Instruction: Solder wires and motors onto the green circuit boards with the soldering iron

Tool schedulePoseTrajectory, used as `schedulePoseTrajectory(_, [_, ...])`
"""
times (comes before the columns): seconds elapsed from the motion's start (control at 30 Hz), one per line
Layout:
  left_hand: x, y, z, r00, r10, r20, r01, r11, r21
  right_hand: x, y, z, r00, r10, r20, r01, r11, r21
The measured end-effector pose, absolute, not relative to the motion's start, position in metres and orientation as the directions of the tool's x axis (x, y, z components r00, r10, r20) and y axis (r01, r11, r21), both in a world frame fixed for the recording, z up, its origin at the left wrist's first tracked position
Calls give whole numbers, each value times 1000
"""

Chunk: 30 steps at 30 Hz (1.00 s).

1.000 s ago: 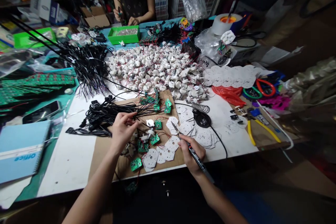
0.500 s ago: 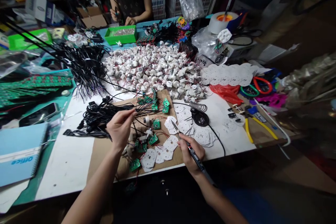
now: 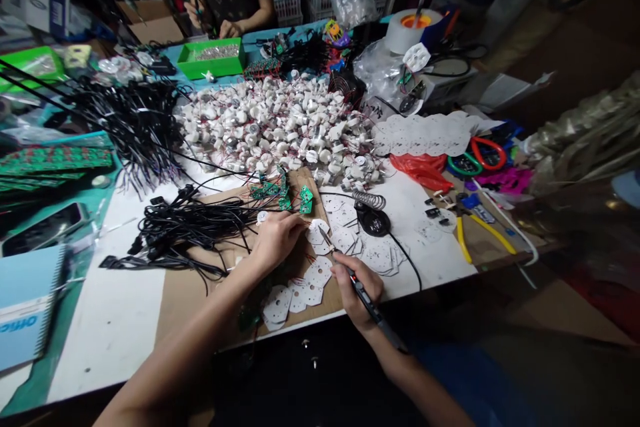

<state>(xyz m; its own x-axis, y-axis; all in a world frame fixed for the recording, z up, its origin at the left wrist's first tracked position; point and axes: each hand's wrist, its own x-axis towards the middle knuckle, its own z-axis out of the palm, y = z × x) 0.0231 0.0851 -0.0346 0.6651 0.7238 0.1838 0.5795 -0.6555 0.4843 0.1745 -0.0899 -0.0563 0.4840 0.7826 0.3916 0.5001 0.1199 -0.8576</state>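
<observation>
On this bench (image 3: 120, 280), my right hand (image 3: 357, 287) grips a soldering iron (image 3: 367, 301) by the white board (image 3: 314, 241) beside my left hand (image 3: 277, 237), fingertips bunched, contents unclear, that board seemingly unfinished, more white boards (image 3: 315, 290) between my wrists

Front-left white board (image 3: 113, 327) leaves passage; the soldering iron (image 3: 369, 305) obstructs right of centre.

It was an electronics workshop. A slim black soldering iron (image 3: 369, 307) and flat green circuit boards (image 3: 55, 159) showed it.
</observation>
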Motion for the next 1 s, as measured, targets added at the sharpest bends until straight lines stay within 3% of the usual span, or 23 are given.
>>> schedulePoseTrajectory(0.27, [30,93,-27,742,654,148,522,-702,485,175,-89,-57,465,797,385,496,126,-859])
schedulePoseTrajectory(0.53, [28,92,-29,698,711,77,555,-606,570,174,-91,-61,476,797,371,504,99,-858])
schedulePoseTrajectory(0.73, [20,82,-13,655,755,7,487,-430,760,177,-80,-57,344,774,532,628,232,-743])
schedulePoseTrajectory(0.83, [18,83,-9,644,765,-4,403,-334,852,176,-61,-47,317,799,511,655,205,-727])
schedulePoseTrajectory(1.0, [14,84,-9,658,753,-4,367,-316,875,168,-30,-36,331,814,477,627,188,-756])
